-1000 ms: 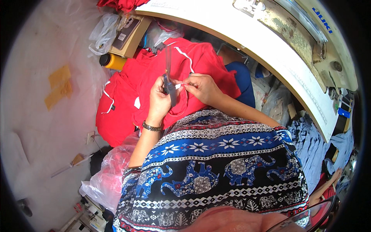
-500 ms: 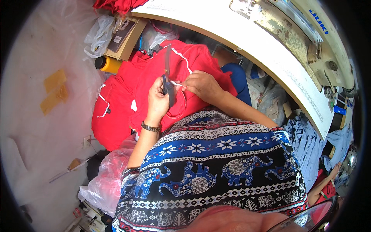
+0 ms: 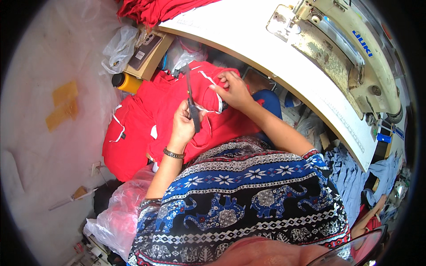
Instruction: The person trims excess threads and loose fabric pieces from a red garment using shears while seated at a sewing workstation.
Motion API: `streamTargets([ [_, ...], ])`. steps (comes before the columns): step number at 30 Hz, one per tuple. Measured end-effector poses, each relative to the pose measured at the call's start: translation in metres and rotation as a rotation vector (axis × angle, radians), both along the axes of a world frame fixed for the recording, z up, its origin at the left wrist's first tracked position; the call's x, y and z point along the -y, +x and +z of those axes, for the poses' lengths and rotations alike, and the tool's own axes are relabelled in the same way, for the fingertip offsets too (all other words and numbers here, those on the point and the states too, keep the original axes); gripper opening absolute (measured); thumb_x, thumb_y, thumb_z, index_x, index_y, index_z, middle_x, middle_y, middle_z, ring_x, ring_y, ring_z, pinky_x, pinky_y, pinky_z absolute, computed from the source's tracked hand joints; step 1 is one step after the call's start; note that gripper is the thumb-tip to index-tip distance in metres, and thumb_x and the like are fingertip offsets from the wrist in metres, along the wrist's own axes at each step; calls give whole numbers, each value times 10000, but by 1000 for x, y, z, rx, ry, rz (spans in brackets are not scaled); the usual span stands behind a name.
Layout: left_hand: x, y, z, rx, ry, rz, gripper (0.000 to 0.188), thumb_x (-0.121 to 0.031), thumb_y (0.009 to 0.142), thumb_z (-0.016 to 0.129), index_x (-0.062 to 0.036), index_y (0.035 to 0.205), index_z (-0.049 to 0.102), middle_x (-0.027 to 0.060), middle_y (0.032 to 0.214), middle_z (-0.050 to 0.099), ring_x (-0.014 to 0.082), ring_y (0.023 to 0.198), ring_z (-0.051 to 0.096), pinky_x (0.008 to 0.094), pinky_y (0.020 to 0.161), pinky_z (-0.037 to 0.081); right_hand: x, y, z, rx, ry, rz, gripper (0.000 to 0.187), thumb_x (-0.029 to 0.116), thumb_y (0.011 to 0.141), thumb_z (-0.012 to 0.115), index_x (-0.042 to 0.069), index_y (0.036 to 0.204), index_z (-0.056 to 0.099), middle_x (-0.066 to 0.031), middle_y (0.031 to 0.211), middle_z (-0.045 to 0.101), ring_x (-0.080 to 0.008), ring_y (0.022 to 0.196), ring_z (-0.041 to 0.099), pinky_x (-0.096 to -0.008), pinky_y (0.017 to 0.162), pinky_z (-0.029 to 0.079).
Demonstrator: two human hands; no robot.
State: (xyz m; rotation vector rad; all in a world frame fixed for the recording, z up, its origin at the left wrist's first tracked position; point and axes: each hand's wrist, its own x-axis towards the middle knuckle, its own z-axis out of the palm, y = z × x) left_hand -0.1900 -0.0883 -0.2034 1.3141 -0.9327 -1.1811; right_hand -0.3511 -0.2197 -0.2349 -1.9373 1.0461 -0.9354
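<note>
A pile of red garments (image 3: 133, 137) with narrow white trim lies across my lap. My left hand (image 3: 183, 126), with a bracelet at its wrist, is closed around a pair of dark scissors (image 3: 194, 117); their blades point away from me over the red cloth. White trim (image 3: 209, 109) runs from beside the left fingers along the neckline, where a small dark label (image 3: 224, 105) shows. My right hand (image 3: 234, 91) is over the far right part of the cloth, thumb and fingers apart. Whether its fingertips touch the cloth is unclear.
A white sewing table (image 3: 248, 40) curves across the far side, carrying a sewing machine (image 3: 350, 57) and red cloth (image 3: 164, 9). At far left are a phone (image 3: 144, 51) on a cardboard box and a yellow bottle (image 3: 128, 83). Light-blue cloth (image 3: 346, 173) hangs at right, near another person's arm (image 3: 375, 210).
My right hand has let go of the white trim beside the scissors and moved away over the cloth. The trim now lies looped with its label showing. The left hand keeps the scissors.
</note>
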Motion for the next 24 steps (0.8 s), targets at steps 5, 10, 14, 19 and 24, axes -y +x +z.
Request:
streamTargets([
  [5, 1, -14, 14, -45, -48, 1, 228, 96, 796, 664, -34, 926, 529, 49, 887, 625, 119, 816, 613, 243, 721, 507, 24, 8, -37, -151, 130, 72, 305, 199, 809, 724, -27, 984, 616, -119, 823, 632, -160, 722, 600, -288, 677, 487],
  [10, 3, -6, 22, -143, -124, 47, 244, 115, 785, 660, -39, 926, 533, 54, 910, 622, 145, 835, 618, 270, 764, 512, -7, -2, -1, 194, 721, 251, 166, 129, 855, 668, -18, 933, 668, -51, 812, 673, -98, 755, 609, -257, 669, 481],
  [14, 10, -5, 26, -116, -158, 57, 263, 109, 773, 682, -51, 922, 535, 34, 880, 602, 134, 849, 606, 263, 767, 505, -49, -7, 34, 433, 840, 307, 160, 87, 887, 618, -41, 970, 669, -32, 847, 663, -68, 768, 584, -234, 671, 474],
  [19, 6, -8, 19, -70, -97, 128, 281, 77, 778, 702, -69, 936, 521, -30, 773, 564, 62, 683, 546, 198, 628, 461, -67, -5, 24, 478, 699, 266, 215, 84, 904, 588, -34, 1067, 664, 1, 837, 660, -43, 760, 562, -220, 649, 463],
  [24, 6, -8, 17, 7, -121, 217, 275, 77, 785, 696, -65, 945, 523, -16, 804, 561, 68, 714, 553, 206, 650, 469, -70, -2, 25, 440, 661, 245, 225, 95, 894, 608, -25, 1076, 665, 4, 815, 661, -30, 743, 555, -211, 633, 455],
])
